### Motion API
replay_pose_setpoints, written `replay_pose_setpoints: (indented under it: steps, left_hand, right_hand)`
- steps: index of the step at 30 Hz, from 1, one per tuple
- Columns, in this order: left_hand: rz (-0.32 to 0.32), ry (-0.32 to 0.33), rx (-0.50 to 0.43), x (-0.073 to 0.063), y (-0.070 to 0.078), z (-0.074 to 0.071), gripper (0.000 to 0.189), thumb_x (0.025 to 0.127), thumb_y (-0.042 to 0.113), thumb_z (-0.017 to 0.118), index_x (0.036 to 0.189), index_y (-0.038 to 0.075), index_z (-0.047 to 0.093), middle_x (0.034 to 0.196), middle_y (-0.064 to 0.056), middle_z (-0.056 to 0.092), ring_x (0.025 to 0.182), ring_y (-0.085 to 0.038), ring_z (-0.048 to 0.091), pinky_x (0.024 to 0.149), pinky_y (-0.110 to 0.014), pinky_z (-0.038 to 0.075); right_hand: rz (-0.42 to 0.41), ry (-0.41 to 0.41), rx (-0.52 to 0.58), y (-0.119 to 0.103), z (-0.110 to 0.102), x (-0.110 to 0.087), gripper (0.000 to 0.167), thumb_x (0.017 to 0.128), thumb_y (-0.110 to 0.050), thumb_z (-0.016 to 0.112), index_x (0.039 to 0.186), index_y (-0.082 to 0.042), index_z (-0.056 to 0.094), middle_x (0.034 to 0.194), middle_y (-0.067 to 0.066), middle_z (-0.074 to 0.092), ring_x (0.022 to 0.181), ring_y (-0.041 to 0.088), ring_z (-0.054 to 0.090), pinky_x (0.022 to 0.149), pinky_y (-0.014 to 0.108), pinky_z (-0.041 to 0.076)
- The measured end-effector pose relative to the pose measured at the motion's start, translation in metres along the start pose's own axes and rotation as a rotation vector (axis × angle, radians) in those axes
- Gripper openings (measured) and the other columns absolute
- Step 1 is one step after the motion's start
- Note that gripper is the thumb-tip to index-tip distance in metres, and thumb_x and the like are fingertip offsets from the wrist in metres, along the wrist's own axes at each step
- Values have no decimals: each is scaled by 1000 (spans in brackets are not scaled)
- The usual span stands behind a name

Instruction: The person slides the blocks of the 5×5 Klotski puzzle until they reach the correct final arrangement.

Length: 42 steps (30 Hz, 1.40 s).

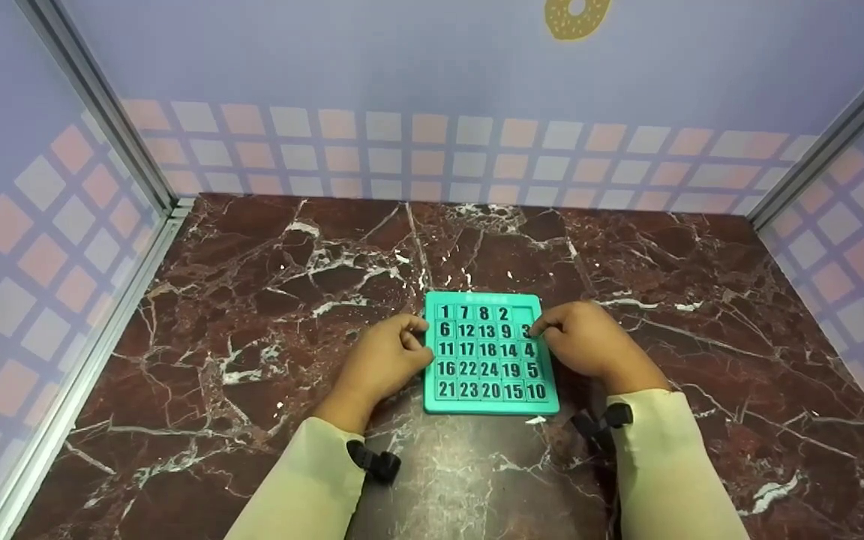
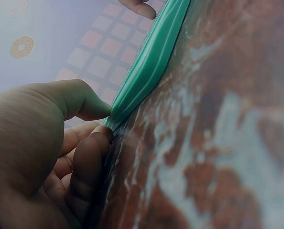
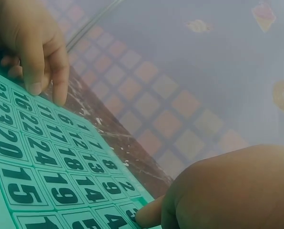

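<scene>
Your left hand (image 1: 385,355) pinches the board (image 1: 490,408); your right hand (image 1: 588,339) touches tile 3 (image 1: 523,328), one finger (image 3: 150,213) extended; slide it straight toward the gap (image 1: 523,311), pressing lightly.

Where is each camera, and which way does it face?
Head: worn on the head, facing forward and down at the green number board; left hand, right hand, sleeves show.
Left wrist: worn there, facing the board's edge; left hand near, right hand cropped at top.
Right wrist: worn there, facing across the tiles; right hand near, left beyond.
Wrist views share board and hands.
</scene>
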State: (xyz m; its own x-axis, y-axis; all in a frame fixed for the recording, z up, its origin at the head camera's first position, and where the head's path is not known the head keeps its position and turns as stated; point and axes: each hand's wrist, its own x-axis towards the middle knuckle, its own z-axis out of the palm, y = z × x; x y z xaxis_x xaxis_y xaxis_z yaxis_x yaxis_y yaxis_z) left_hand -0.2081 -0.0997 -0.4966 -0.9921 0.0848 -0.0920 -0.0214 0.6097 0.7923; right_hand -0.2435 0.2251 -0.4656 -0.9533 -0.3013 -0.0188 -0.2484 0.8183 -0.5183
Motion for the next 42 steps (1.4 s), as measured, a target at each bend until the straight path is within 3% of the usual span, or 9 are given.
replay_pose_setpoints:
  steps: [4, 12, 19, 25, 30, 36, 42]
  left_hand:
    - [6, 1, 0, 0, 0, -1, 46, 91, 25, 78, 136, 19, 75, 84, 10, 68, 70, -10, 59, 75, -33, 51]
    - [-2, 1, -1, 0, 1, 0, 45, 91, 25, 78, 136, 20, 74, 84, 10, 68, 71, -10, 59, 75, -33, 51]
    - [7, 1, -11, -1, 0, -1, 44, 91, 23, 76, 135, 20, 75, 84, 10, 70, 69, -10, 58, 76, -34, 50]
    - [9, 4, -19, 1, -1, 0, 44, 90, 22, 77, 134, 20, 75, 84, 9, 70, 70, -10, 58, 75, -33, 50]
    - [6, 4, -16, 1, 0, 0, 44, 90, 23, 76, 134, 20, 75, 82, 11, 66, 68, -9, 55, 74, -33, 50]
    - [11, 9, 8, 0, 0, -1, 44, 90, 24, 76, 134, 21, 76, 82, 11, 67, 68, -9, 56, 73, -33, 49]
    - [6, 6, 11, 0, 0, 0, 44, 91, 25, 76, 134, 21, 76, 82, 11, 66, 68, -9, 55, 72, -32, 49]
  right_hand:
    - [11, 2, 7, 0, 0, 0, 33, 99, -8, 56, 103, -14, 89, 111, 8, 85, 96, 25, 73, 90, 46, 57]
    - [3, 7, -4, 3, 2, 2, 35, 102, -8, 55, 115, -12, 88, 118, 9, 85, 79, 18, 65, 86, 42, 53]
    - [25, -8, 6, 5, 3, 2, 39, 103, -8, 53, 125, -12, 85, 116, 13, 84, 56, 15, 39, 66, 38, 44]
    - [33, -13, -5, 4, 2, 2, 42, 103, -10, 53, 130, -14, 84, 120, 12, 83, 60, 16, 43, 76, 38, 47]
    - [41, -18, -1, 4, 2, 2, 42, 102, -10, 53, 132, -14, 83, 120, 11, 83, 57, 16, 40, 73, 37, 47]
    - [42, -28, -2, 4, 1, 2, 44, 102, -10, 54, 136, -16, 81, 103, 10, 83, 56, 16, 39, 67, 37, 44]
    - [27, -33, -19, 5, 1, 1, 45, 101, -9, 54, 137, -16, 81, 109, 8, 84, 61, 17, 45, 76, 38, 47]
